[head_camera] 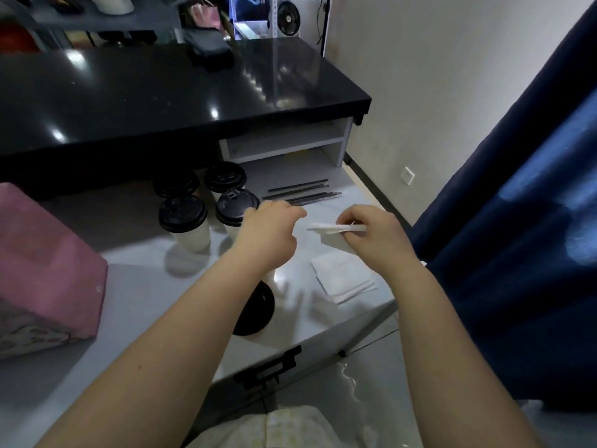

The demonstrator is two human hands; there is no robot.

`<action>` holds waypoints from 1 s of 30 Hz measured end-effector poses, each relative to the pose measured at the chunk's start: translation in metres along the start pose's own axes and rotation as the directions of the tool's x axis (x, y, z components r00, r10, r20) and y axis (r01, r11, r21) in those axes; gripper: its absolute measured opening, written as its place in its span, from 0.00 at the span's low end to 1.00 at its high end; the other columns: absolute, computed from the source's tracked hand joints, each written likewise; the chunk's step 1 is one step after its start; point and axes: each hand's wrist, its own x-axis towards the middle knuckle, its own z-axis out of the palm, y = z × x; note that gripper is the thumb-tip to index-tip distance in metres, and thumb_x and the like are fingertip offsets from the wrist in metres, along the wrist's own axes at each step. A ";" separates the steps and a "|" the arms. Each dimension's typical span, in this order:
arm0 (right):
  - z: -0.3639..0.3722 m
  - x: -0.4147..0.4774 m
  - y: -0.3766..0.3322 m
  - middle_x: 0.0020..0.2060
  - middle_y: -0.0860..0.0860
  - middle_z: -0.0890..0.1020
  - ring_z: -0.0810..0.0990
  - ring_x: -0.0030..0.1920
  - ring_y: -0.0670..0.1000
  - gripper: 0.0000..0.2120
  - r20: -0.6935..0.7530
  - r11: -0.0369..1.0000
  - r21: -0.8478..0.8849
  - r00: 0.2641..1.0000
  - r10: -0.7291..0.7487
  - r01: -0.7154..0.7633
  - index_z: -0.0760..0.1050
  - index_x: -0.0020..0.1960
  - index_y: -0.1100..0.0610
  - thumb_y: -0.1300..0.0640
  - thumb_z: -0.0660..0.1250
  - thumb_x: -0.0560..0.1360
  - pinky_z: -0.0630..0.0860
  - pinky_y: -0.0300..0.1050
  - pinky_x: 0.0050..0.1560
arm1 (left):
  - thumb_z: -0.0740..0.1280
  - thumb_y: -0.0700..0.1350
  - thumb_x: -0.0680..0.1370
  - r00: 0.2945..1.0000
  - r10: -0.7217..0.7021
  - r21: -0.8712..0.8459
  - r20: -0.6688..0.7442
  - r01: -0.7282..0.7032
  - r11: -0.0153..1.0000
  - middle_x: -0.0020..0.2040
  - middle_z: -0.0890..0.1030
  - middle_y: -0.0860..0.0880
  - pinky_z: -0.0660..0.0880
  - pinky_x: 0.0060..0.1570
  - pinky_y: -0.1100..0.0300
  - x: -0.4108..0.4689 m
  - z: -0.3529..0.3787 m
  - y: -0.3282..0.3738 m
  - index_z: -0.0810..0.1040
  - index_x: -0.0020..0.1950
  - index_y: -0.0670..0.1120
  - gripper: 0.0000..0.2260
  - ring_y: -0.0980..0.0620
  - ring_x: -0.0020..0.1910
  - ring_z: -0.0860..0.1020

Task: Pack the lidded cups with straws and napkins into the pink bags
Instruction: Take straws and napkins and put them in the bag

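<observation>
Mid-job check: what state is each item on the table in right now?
Cups at back: upright, lidded.
Near cup: lidded, partly hidden.
Straws: lying loose.
Napkin stack: flat.
Pink bag: opening not visible.
Right grip: pinching one napkin.
Left grip: empty, fingers loosely curled.

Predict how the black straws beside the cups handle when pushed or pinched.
The straws are thin rods lying loose on the smooth white table, so a sideways push will probably roll them. They look straight, so likely stiff enough to lift by one end. They lie close together, so a pinch may take several.
</observation>
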 end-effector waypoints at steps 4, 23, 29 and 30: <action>0.006 0.016 -0.052 0.40 0.43 0.77 0.74 0.42 0.46 0.06 -0.046 0.988 -0.054 0.988 -0.147 0.144 0.77 0.45 0.50 0.61 0.67 0.74 0.74 0.43 0.41 | 0.64 0.44 0.78 0.996 -0.074 -0.023 -0.057 0.073 0.997 0.65 0.73 0.52 0.65 0.61 0.47 -0.019 -0.029 -0.033 0.70 0.69 0.56 0.20 0.46 0.65 0.69; 0.109 0.063 -0.328 0.41 0.43 0.78 0.75 0.44 0.42 0.11 -0.254 0.748 0.145 0.755 -0.605 0.648 0.80 0.45 0.57 0.70 0.68 0.68 0.72 0.34 0.45 | 0.68 0.47 0.77 0.806 -0.472 -0.182 -0.357 0.436 0.881 0.69 0.72 0.52 0.69 0.65 0.45 -0.191 -0.147 -0.261 0.72 0.71 0.54 0.22 0.47 0.68 0.68; 0.155 0.058 -0.396 0.42 0.44 0.80 0.77 0.45 0.43 0.12 -0.175 0.709 0.285 0.762 -0.623 0.645 0.81 0.46 0.55 0.69 0.69 0.68 0.72 0.31 0.46 | 0.69 0.46 0.76 0.720 -0.596 -0.229 -0.355 0.552 0.802 0.67 0.74 0.52 0.71 0.62 0.44 -0.256 -0.160 -0.338 0.73 0.69 0.54 0.22 0.47 0.66 0.71; 0.163 0.057 -0.406 0.42 0.44 0.80 0.77 0.45 0.43 0.11 -0.151 0.699 0.291 0.753 -0.640 0.653 0.81 0.47 0.54 0.68 0.70 0.68 0.72 0.30 0.46 | 0.69 0.46 0.75 0.713 -0.605 -0.234 -0.354 0.559 0.795 0.67 0.74 0.52 0.71 0.62 0.45 -0.263 -0.160 -0.349 0.74 0.69 0.54 0.21 0.47 0.65 0.71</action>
